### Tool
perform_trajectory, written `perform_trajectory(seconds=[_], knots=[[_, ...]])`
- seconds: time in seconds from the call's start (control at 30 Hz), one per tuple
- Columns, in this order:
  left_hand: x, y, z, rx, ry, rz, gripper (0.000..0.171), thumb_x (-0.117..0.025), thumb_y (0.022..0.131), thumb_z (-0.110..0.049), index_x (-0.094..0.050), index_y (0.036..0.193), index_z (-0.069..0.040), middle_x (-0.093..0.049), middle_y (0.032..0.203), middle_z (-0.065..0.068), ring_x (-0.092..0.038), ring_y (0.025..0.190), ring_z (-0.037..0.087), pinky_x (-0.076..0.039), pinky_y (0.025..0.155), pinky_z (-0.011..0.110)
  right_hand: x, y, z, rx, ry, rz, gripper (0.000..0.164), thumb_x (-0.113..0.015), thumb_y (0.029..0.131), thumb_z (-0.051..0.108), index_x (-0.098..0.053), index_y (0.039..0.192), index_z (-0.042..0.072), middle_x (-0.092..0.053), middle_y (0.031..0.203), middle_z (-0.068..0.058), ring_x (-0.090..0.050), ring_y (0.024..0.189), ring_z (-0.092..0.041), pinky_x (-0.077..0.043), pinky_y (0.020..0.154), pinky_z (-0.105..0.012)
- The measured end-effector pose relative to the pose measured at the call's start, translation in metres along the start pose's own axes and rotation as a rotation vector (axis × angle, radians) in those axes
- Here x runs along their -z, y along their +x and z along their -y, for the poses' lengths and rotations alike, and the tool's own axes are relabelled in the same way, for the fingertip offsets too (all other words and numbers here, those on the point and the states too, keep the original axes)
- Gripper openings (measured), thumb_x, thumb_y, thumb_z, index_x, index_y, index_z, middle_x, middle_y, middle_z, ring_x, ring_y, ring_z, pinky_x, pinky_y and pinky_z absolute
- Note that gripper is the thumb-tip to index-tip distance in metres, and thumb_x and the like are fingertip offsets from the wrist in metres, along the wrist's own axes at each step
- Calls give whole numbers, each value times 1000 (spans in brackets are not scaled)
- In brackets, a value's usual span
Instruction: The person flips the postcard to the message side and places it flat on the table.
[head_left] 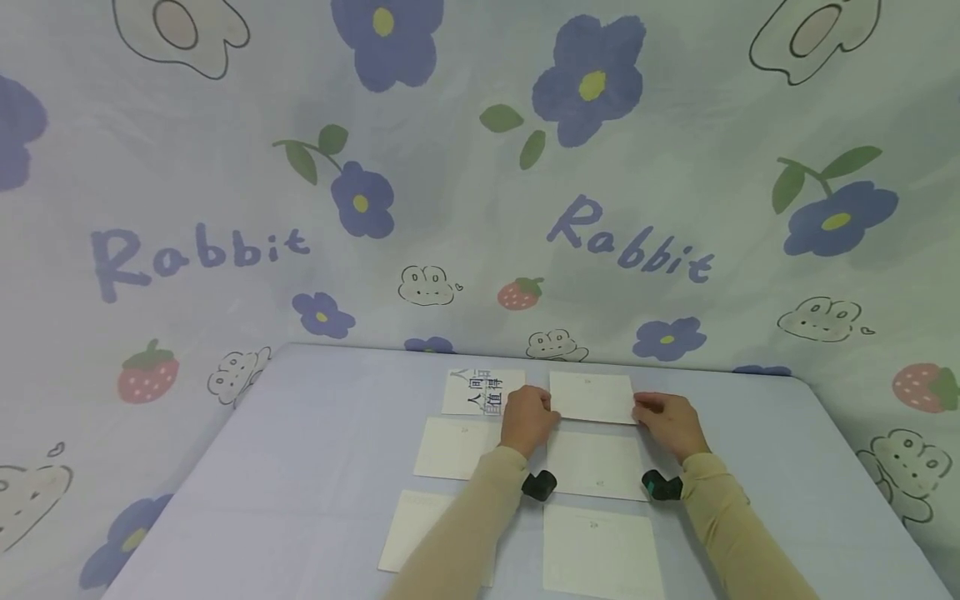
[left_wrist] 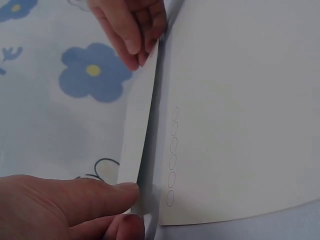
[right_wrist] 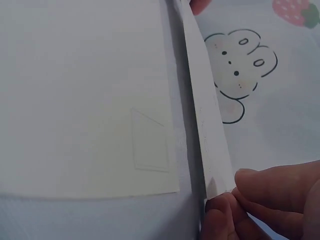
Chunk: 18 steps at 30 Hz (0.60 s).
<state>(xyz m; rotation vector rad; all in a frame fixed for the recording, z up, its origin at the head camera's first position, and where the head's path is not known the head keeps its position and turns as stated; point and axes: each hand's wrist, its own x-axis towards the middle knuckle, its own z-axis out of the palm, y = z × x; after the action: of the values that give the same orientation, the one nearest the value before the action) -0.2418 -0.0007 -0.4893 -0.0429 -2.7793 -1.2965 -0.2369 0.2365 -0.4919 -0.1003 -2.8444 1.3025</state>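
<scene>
A white postcard [head_left: 592,397] at the back right of the laid-out cards is held by both hands, one at each side. My left hand [head_left: 527,421] pinches its left edge between thumb and fingers; in the left wrist view the postcard [left_wrist: 137,130] appears nearly edge-on. My right hand [head_left: 670,423] pinches the right edge, and in the right wrist view the thumb and curled fingers [right_wrist: 270,195] grip its corner. Just nearer lies another postcard [head_left: 596,467], with a column of small printed ovals at one side and a faint stamp box at the other.
Left of the held one is a postcard with printed characters [head_left: 483,392], partly behind my left hand. More pale postcards lie in the middle row [head_left: 448,450] and front row, left [head_left: 412,525] and right [head_left: 602,554]. A patterned curtain [head_left: 450,167] rises behind the white table [head_left: 300,467].
</scene>
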Motion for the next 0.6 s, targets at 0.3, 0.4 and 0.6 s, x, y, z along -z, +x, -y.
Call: perform_trajectory(seconds=[0.3, 0.4, 0.6], knots=[[-1, 0, 2, -7, 18, -15, 8, -76, 81, -1, -76, 89, 2, -74, 98, 11, -63, 81, 19, -52, 67, 28, -3, 1, -5, 49, -60, -13, 39, -67, 92, 15, -66, 125, -6, -70, 113, -20, -64, 104, -35, -50, 85, -42], [-1, 0, 2, -12, 30, -15, 17, -76, 82, -1, -77, 98, 3, -74, 102, 13, -64, 84, 20, -54, 73, 32, -4, 1, -5, 56, -62, -23, 39, -68, 91, 14, -66, 125, -6, -71, 113, -20, -65, 104, -36, -51, 82, -39], [-4, 1, 3, 8, 36, 1, 17, -75, 83, -1, -77, 99, 4, -74, 106, 15, -66, 91, 23, -56, 78, 37, -5, -1, -3, 53, -73, -37, 38, -69, 91, 13, -66, 123, -6, -71, 112, -20, -66, 102, -36, -52, 84, -43]])
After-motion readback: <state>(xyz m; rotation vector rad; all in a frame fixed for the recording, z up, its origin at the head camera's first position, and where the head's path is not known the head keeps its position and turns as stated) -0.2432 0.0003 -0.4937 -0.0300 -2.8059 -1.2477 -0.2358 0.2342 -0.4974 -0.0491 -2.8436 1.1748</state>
